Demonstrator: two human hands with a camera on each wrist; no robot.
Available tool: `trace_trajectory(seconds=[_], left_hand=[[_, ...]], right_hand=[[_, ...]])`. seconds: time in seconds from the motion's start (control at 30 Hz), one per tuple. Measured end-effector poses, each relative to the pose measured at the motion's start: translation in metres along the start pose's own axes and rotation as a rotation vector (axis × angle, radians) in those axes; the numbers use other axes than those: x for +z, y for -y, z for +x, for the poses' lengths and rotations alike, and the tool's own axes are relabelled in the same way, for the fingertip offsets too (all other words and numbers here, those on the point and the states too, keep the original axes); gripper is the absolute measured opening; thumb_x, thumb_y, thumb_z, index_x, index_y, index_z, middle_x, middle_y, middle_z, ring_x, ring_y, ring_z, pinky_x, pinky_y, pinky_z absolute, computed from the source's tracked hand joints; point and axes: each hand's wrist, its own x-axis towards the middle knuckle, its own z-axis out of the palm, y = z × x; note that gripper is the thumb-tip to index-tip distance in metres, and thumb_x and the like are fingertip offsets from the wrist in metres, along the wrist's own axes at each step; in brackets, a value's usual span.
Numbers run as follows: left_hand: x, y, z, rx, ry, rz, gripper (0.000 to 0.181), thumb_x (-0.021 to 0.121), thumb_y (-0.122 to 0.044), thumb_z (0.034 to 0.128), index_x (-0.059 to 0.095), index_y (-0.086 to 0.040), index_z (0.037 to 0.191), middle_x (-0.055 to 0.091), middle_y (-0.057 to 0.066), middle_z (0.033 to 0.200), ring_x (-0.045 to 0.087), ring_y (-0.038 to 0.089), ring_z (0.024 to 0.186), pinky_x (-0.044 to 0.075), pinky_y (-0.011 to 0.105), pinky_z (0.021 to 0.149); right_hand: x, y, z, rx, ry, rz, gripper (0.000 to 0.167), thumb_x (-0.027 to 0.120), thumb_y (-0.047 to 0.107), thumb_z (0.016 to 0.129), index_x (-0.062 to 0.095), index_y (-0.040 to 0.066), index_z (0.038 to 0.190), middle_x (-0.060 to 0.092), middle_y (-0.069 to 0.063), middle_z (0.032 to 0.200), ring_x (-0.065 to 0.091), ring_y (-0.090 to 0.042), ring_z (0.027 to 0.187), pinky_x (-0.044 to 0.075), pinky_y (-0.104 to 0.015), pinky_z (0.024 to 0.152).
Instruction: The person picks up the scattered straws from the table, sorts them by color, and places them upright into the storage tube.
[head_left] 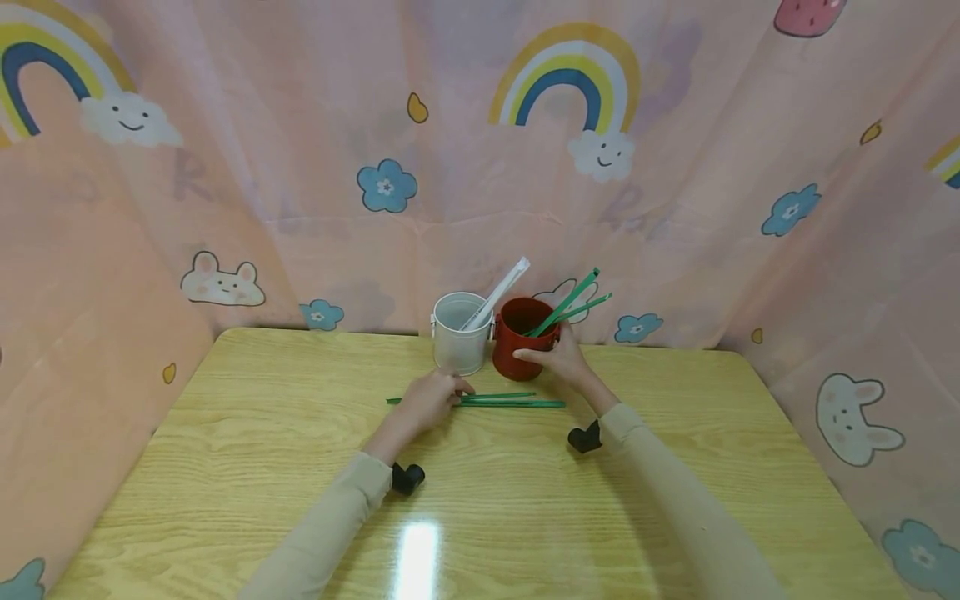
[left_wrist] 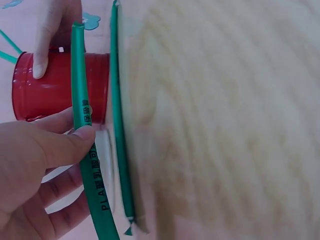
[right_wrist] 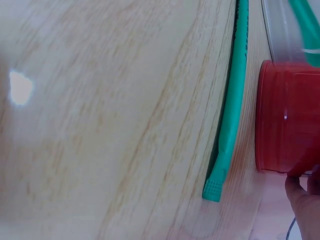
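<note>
My left hand point(head_left: 435, 398) pinches a green wrapped straw point(left_wrist: 90, 155) with dark printing between thumb and fingertips. It is lifted a little off the table in the left wrist view. A second green wrapped straw point(right_wrist: 232, 110) lies on the table beside it. My right hand point(head_left: 564, 360) holds the side of a small red bucket point(head_left: 517, 354), thumb on the front. Two green wrapped straws point(head_left: 566, 302) lean out of that bucket. Left of it stands a white bucket point(head_left: 459, 352) with white wrapped straws point(head_left: 497, 293) leaning in it.
Both buckets stand at the back edge of the wooden table point(head_left: 262, 433), close to a pink patterned curtain point(head_left: 465, 225). Curtain also hangs along both sides. Black wrist cameras point(head_left: 407, 479) sit under each wrist.
</note>
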Motion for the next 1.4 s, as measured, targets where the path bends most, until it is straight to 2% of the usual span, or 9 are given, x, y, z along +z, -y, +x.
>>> trace_trajectory(seconds=[0.37, 0.6, 0.77, 0.93, 1.13, 1.3, 1.4], left_hand=[[-0.019, -0.005, 0.001, -0.058, 0.03, -0.104, 0.024, 0.064, -0.005, 0.0895, 0.07, -0.014, 0.111, 0.069, 0.005, 0.107, 0.064, 0.023, 0.101, 0.053, 0.04, 0.088], [-0.027, -0.013, 0.004, -0.059, 0.009, -0.114, 0.023, 0.063, -0.003, 0.0903, 0.069, -0.012, 0.111, 0.07, 0.006, 0.108, 0.064, 0.025, 0.103, 0.053, 0.042, 0.087], [-0.03, -0.02, 0.008, -0.037, 0.022, -0.117, 0.02, 0.062, -0.004, 0.0915, 0.067, -0.009, 0.11, 0.069, 0.007, 0.108, 0.065, 0.024, 0.102, 0.053, 0.041, 0.088], [-0.033, -0.028, 0.011, -0.009, 0.007, -0.185, 0.02, 0.062, -0.001, 0.0906, 0.068, -0.008, 0.109, 0.07, 0.007, 0.103, 0.064, 0.022, 0.098, 0.053, 0.039, 0.085], [-0.039, -0.037, 0.013, 0.009, -0.044, -0.291, 0.02, 0.061, 0.0, 0.0907, 0.066, -0.005, 0.109, 0.069, 0.008, 0.102, 0.064, 0.02, 0.092, 0.054, 0.033, 0.08], [-0.043, -0.044, 0.017, 0.048, -0.143, -0.393, 0.019, 0.06, 0.001, 0.09, 0.064, -0.002, 0.109, 0.068, 0.011, 0.102, 0.065, 0.02, 0.087, 0.055, 0.03, 0.078], [-0.044, -0.048, 0.021, 0.048, -0.203, -0.447, 0.019, 0.061, -0.001, 0.0903, 0.064, -0.002, 0.109, 0.068, 0.011, 0.099, 0.065, 0.02, 0.085, 0.056, 0.029, 0.077]], right_hand=[[0.0, -0.004, 0.001, -0.03, -0.002, 0.009, 0.082, 0.075, 0.004, 0.081, 0.023, 0.001, 0.145, 0.036, -0.021, 0.147, 0.035, -0.036, 0.136, 0.033, -0.053, 0.112], [0.0, -0.005, 0.002, -0.006, -0.021, 0.005, 0.086, 0.078, 0.005, 0.078, 0.023, 0.001, 0.144, 0.035, -0.021, 0.147, 0.034, -0.036, 0.136, 0.033, -0.053, 0.113], [-0.001, -0.007, 0.003, -0.039, -0.022, 0.039, 0.09, 0.077, -0.002, 0.076, 0.02, -0.001, 0.146, 0.032, -0.024, 0.147, 0.032, -0.038, 0.137, 0.031, -0.054, 0.113], [-0.001, -0.009, 0.003, -0.09, -0.008, 0.021, 0.087, 0.075, -0.004, 0.076, 0.022, -0.003, 0.145, 0.036, -0.025, 0.145, 0.035, -0.039, 0.135, 0.033, -0.055, 0.112], [0.0, -0.01, 0.004, -0.079, -0.002, 0.035, 0.083, 0.074, -0.006, 0.078, 0.023, -0.004, 0.143, 0.037, -0.025, 0.144, 0.037, -0.039, 0.133, 0.034, -0.054, 0.111], [0.001, -0.006, 0.003, -0.062, -0.008, 0.015, 0.085, 0.076, 0.0, 0.078, 0.024, 0.001, 0.145, 0.035, -0.02, 0.147, 0.036, -0.036, 0.135, 0.034, -0.053, 0.112], [0.001, -0.003, 0.003, -0.066, -0.007, 0.011, 0.085, 0.076, 0.0, 0.078, 0.023, 0.002, 0.145, 0.035, -0.021, 0.147, 0.035, -0.037, 0.135, 0.033, -0.054, 0.112]])
